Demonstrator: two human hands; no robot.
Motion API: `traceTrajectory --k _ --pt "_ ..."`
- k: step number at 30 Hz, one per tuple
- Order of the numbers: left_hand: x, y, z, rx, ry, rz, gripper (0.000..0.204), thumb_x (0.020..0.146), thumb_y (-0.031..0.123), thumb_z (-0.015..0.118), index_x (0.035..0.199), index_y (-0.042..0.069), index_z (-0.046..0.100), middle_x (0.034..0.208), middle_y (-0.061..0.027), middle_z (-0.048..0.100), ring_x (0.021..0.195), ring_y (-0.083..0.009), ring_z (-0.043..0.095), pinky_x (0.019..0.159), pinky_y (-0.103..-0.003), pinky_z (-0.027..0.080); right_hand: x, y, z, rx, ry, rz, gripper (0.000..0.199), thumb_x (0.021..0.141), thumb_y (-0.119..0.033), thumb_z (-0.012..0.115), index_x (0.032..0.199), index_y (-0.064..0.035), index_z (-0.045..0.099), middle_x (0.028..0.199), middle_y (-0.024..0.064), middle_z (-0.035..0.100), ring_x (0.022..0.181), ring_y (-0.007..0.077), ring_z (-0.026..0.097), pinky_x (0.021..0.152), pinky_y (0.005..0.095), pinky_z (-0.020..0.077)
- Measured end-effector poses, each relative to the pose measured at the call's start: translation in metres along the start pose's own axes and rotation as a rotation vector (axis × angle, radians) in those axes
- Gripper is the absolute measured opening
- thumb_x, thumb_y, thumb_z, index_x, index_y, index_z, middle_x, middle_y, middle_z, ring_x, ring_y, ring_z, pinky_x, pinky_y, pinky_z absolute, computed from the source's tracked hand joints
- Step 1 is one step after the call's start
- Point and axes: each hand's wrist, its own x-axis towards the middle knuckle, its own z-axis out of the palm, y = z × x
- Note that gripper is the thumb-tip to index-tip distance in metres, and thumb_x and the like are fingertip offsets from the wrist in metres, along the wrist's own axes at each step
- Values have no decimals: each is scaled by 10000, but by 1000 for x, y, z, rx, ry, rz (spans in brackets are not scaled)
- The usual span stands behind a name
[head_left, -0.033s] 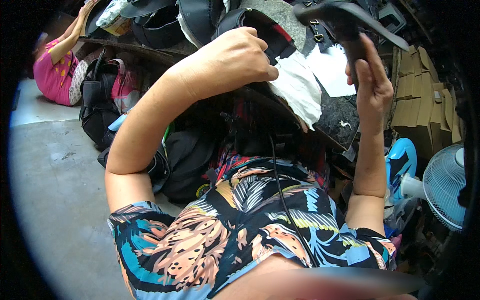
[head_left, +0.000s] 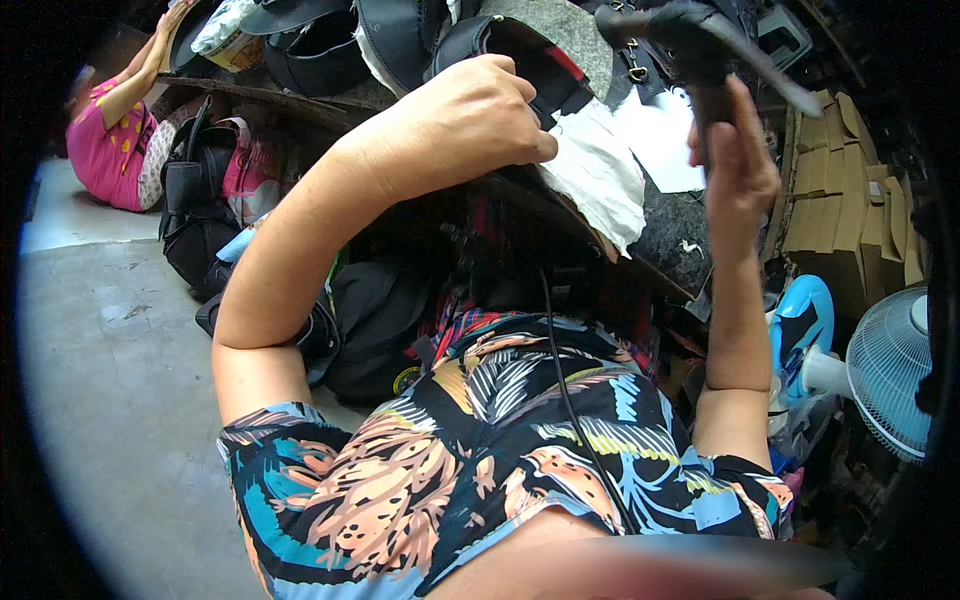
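Observation:
My right hand (head_left: 738,170) is wrapped round the handle of a dark hammer (head_left: 700,45), raised above the right part of the workbench. The hammer's long, narrow head points toward the upper right. Curled with the knuckles up, my left hand (head_left: 460,110) is at the bench's near edge. Its fingertips are hidden, so what they grip cannot be made out. Just beyond it lies a curved black padded piece (head_left: 520,45) with a red strip. A crumpled white cloth-like sheet (head_left: 598,180) is by my left thumb and hangs over the bench edge.
More black curved pieces (head_left: 315,55) crowd the bench's far left. A white sheet (head_left: 665,140) and buckled black straps (head_left: 635,65) lie near the hammer. Folded cardboard (head_left: 835,200) and a white fan (head_left: 890,375) stand right. A person in pink (head_left: 110,150) sits far left.
The hammer and my right hand have shifted slightly, with the hammer head a little lower and to the right. My left hand stays in place.

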Motion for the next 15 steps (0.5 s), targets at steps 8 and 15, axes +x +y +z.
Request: traceTrajectory --k 8,15 --pt "-3 2 8 -43 50 -18 77 718 139 690 751 138 620 690 10 615 766 -198 592 778 -316 449 14 -3 6 -534 -84 -119 310 935 -356 604 1235 -299 660 922 112 715 725 259 690 624 326 539" --pt "8 -11 0 -57 -7 11 100 690 104 696 743 137 617 693 2 623 789 -207 611 794 -328 453 16 21 22 -806 -299 161 324 929 -416 591 1232 -316 648 857 135 706 762 306 690 653 384 536"
